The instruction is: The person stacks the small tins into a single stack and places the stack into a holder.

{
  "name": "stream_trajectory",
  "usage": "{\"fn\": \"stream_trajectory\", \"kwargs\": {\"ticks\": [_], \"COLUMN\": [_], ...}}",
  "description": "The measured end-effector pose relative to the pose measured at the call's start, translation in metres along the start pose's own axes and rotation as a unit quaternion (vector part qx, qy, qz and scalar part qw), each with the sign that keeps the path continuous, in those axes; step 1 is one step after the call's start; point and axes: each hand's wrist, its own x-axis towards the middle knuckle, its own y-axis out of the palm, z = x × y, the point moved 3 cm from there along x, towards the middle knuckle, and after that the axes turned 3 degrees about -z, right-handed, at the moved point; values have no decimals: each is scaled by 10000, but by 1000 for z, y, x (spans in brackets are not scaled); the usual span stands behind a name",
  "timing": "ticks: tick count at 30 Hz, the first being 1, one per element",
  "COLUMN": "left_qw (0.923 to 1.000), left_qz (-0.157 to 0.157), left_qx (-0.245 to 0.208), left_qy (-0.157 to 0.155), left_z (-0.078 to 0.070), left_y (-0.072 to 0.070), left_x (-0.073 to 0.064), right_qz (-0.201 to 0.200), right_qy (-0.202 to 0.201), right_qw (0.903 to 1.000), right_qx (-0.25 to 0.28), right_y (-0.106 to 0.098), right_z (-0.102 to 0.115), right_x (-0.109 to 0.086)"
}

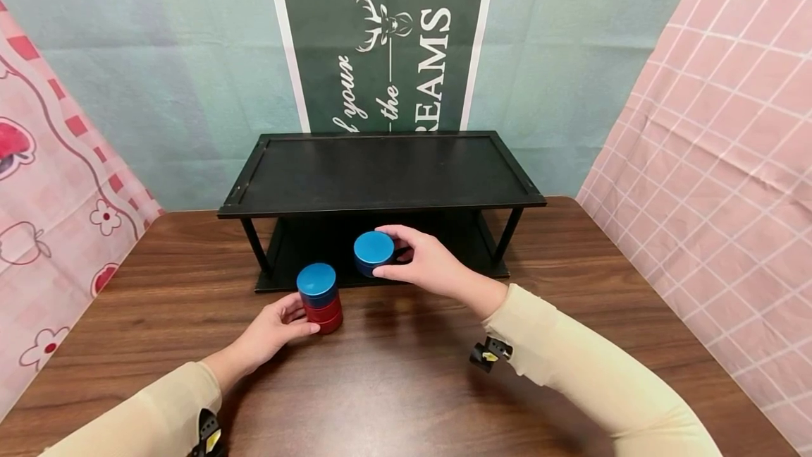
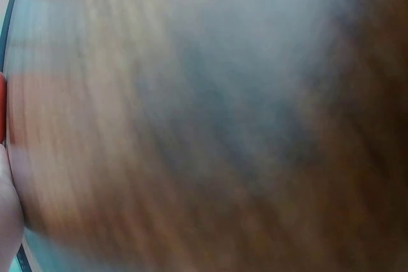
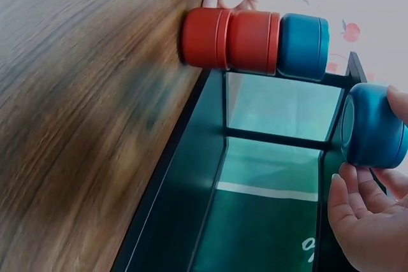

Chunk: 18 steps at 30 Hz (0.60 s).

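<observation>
Two red tins [image 1: 325, 316] with a blue tin [image 1: 317, 283] on top form an upright stack on the table, in front of the black shelf's left part. My left hand [image 1: 275, 331] grips the lower red part, thumb in front and fingers at the side. A second blue tin [image 1: 373, 251] is held in the air by my right hand [image 1: 428, 264], between thumb and fingers, before the shelf's lower board. The right wrist view shows that blue tin [image 3: 373, 125] apart from the stack. In the left wrist view, blur hides nearly everything.
A black two-tier shelf [image 1: 380, 171] stands at the back of the wooden table [image 1: 406, 386]. Its upper board overhangs the lower one, with posts at the sides. Behind hangs a green-blue cloth [image 1: 558, 41]; pink cloths [image 1: 729, 125] flank the table.
</observation>
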Motion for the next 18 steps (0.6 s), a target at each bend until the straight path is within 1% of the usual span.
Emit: {"fn": "stream_trajectory", "kwargs": {"ticks": [4, 9, 14, 18], "left_qw": [10000, 9999, 9998, 9999], "left_qz": [-7, -13, 22, 74], "left_qx": [14, 107, 132, 67], "left_qy": [-25, -70, -112, -41], "left_z": [-1, -2, -2, -3], "left_y": [0, 0, 0, 0], "left_x": [0, -1, -3, -3], "right_qz": [65, 148, 253, 311], "right_qy": [-48, -75, -41, -31], "right_qw": [9999, 9999, 9997, 9995], "right_qx": [62, 14, 44, 96], "right_y": [6, 15, 25, 33], "right_z": [4, 9, 11, 13], "right_x": [4, 9, 14, 19]}}
